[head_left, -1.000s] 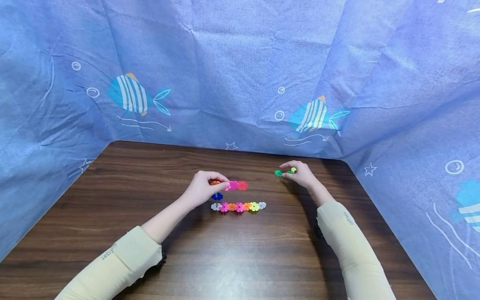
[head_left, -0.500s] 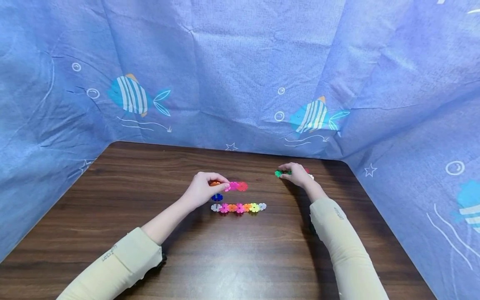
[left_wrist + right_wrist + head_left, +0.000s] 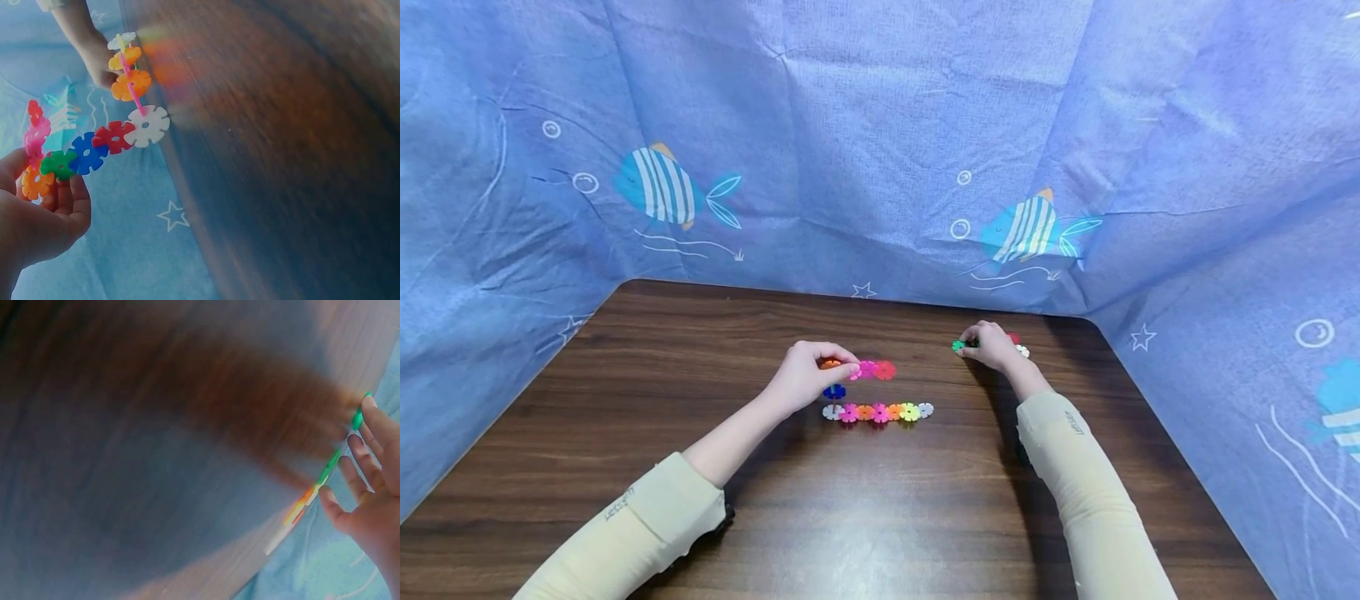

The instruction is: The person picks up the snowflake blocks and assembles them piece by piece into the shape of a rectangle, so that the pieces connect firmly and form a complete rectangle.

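My left hand (image 3: 805, 379) pinches a corner of a bent chain of linked plastic snowflake discs above the table. In the left wrist view its fingers hold the orange disc (image 3: 37, 182) and the green disc (image 3: 59, 165). From there run a blue disc (image 3: 89, 153), a red disc (image 3: 114, 137) and a white disc (image 3: 147, 125). A pink and orange row (image 3: 878, 412) forms the chain's near side. Farther right, my right hand (image 3: 992, 345) has thumb and forefinger tips at a loose green disc (image 3: 958, 346), its other fingers spread in the right wrist view.
Beside and partly behind the right hand lie more loose discs, among them a red disc (image 3: 1013, 339) and a white disc (image 3: 1023, 352). The dark wooden table (image 3: 880, 492) ends at a blue fish-printed curtain (image 3: 880, 167) behind and at the sides.
My right hand has moved slightly left and down to the loose green disc, uncovering the red and white discs behind it. The left hand and its chain stay nearly still.
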A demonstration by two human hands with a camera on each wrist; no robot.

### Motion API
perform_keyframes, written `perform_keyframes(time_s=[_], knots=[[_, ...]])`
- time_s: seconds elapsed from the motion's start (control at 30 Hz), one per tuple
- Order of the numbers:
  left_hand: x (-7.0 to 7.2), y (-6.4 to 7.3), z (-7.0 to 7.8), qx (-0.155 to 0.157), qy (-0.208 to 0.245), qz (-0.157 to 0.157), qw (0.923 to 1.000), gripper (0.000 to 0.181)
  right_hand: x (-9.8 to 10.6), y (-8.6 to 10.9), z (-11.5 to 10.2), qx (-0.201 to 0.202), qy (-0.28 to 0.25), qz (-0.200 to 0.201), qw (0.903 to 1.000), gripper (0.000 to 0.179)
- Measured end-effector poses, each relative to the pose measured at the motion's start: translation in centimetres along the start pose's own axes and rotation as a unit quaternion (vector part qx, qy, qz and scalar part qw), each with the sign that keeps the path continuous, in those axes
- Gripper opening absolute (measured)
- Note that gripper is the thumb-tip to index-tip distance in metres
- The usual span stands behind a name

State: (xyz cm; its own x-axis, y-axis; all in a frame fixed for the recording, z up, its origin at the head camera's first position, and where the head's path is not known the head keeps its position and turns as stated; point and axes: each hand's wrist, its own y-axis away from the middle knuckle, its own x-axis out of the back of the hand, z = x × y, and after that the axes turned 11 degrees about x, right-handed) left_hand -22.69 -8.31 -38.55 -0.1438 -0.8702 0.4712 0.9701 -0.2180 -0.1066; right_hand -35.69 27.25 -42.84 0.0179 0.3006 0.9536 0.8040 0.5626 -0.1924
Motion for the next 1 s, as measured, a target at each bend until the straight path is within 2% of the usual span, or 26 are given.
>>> perform_keyframes(time_s=[0.1,0.3,0.6,1.0], knots=[[0.1,0.0,0.0,-0.001,0.001,-0.003,1.0,0.012,0.1,-0.1,-0.1,-0.004,-0.006,0.005,1.0,0.024],[0.1,-0.1,0.0,-0.001,0.002,-0.004,1.0,0.012,0.2,-0.1,-0.5,-0.021,-0.054,-0.002,0.9983,0.023],[0.1,-0.1,0.0,0.005,0.005,-0.001,1.0,0.011,0.7,0.1,-1.6,-0.019,-0.082,0.028,0.9961,0.016],[0.2,-0.1,0.2,0.006,0.001,-0.001,1.0,0.01,3.1,0.6,-4.5,0.013,-0.115,0.061,0.9914,0.017]])
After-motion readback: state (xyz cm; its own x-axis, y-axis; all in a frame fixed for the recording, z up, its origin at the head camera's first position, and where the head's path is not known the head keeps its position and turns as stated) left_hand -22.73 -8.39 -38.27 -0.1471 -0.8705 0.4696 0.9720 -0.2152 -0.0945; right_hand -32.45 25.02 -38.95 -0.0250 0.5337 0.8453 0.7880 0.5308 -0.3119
